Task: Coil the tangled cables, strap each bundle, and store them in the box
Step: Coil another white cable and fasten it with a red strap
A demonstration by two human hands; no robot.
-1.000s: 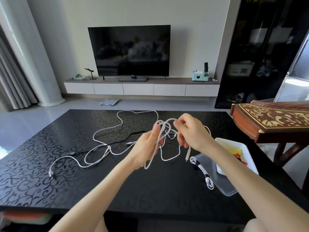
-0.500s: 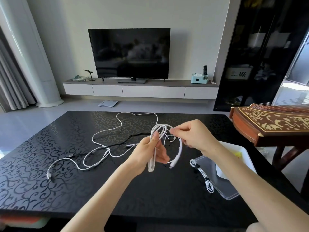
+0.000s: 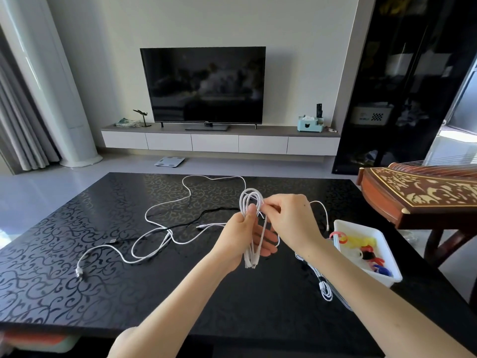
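Left hand: I grip the coil of white cable, thumb clamped across the strands, fingers lying flat behind them. Right hand: thumb and forefinger pinch the coil's upper loops, just right of my left thumb; the other fingers are curled in. The two hands are almost touching. The coil stands upright between them, above the table and clear of it. Its rounded top rises above my left thumb. Its lower ends hang below my left palm, with one plug showing at the bottom.

Left of the grip and beyond it, loose white cable lies in tangled curves on the table, crossed by a black cable. Whether any of the loose white cable joins the coil, I cannot tell.

Right of the grip and nearer me, a strapped bundle lies on the table, partly hidden by my right forearm. Just beyond it sits the white box, holding coloured straps.
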